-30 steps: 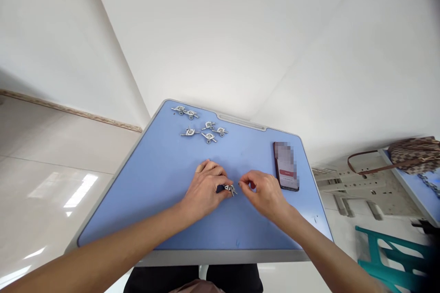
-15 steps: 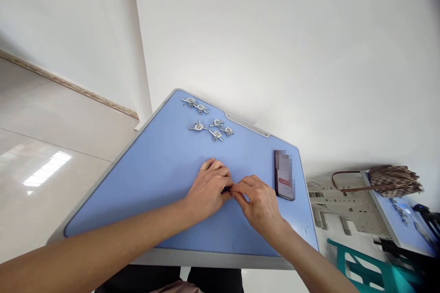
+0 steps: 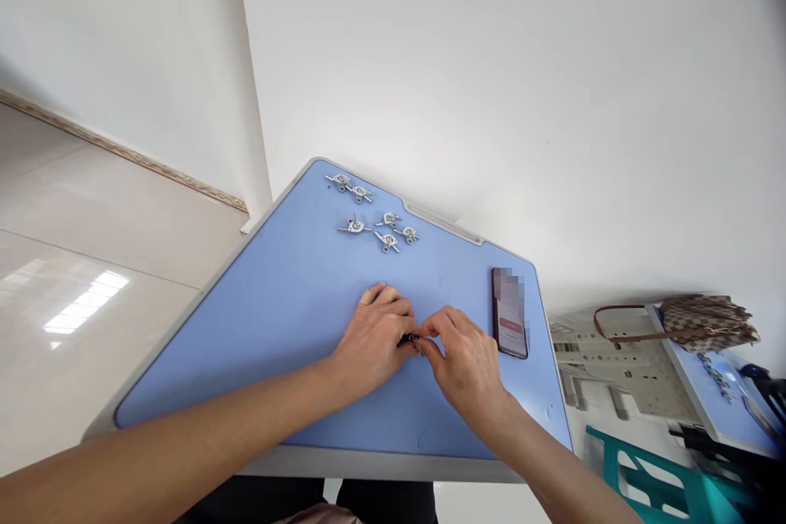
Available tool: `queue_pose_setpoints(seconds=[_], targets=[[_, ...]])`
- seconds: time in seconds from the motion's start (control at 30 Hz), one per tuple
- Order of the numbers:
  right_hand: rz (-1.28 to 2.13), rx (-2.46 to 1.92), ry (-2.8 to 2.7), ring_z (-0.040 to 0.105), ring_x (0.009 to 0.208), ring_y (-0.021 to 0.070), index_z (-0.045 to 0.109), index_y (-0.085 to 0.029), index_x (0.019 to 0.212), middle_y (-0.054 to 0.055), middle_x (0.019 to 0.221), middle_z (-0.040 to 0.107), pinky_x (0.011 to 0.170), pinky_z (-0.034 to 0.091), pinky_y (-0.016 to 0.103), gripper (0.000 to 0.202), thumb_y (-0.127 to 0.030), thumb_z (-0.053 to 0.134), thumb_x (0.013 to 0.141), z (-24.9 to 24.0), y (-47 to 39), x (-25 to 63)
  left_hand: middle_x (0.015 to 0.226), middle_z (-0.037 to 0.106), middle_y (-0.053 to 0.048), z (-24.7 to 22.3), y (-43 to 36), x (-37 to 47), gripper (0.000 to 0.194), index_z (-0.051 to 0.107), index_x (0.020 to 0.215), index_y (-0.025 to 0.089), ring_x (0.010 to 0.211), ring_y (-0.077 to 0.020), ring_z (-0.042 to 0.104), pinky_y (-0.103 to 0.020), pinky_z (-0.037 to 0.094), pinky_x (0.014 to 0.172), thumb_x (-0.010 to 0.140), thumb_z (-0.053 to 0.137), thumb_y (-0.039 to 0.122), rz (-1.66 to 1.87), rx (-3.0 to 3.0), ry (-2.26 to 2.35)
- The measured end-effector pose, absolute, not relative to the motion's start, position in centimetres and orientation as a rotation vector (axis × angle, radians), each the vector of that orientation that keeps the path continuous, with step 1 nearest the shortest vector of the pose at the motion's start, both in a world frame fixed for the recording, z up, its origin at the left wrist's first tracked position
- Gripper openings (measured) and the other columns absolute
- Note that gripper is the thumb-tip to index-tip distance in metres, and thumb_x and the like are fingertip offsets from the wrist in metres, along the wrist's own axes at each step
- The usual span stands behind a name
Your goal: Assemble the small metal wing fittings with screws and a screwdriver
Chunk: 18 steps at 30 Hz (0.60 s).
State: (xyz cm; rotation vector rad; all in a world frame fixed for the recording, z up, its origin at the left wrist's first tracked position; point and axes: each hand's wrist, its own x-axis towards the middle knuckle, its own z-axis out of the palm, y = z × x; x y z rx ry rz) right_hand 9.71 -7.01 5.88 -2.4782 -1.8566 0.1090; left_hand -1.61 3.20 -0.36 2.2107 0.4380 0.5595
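Note:
My left hand (image 3: pixel 376 334) rests on the blue desk top, its fingers curled round a small dark part with a metal end (image 3: pixel 408 339). Most of that part is hidden by the fingers, so I cannot tell its kind. From the right, my right hand (image 3: pixel 465 350) pinches the metal end with thumb and forefinger, close to the left fingertips. Farther up the desk lie several small silvery metal fittings with narrow stems and rings, among them one fitting (image 3: pixel 354 225) with an upright pin and another fitting (image 3: pixel 387 242) nearer my hands.
A phone (image 3: pixel 511 327) lies by the desk's (image 3: pixel 276 303) right edge. A white wall (image 3: pixel 491 98) stands behind. To the right are a checked handbag (image 3: pixel 706 323) on a second desk and a green plastic stool (image 3: pixel 651 475).
The right thumb and forefinger have parted slightly, and more of the metal end shows between my hands. The left hand stays in place.

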Motion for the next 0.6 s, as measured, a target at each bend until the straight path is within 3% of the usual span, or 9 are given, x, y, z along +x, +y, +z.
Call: queue_pose_setpoints(seconds=[0.6], targets=[[0.556, -2.691, -1.603, 0.052, 0.064, 0.0113, 0.062, -0.023, 0.075, -0.004, 0.08, 0.067, 0.055, 0.022, 0.025, 0.012, -0.013, 0.057, 0.079, 7.2, -4.7, 9.8, 0.077, 0.066, 0.001, -0.4, 3.3, -1.7, 0.01, 0.071, 0.077, 0.023, 0.089, -0.02, 0.051, -0.048, 0.028, 0.103, 0.084, 0.066, 0.02, 0.515, 2.242, 0.442]])
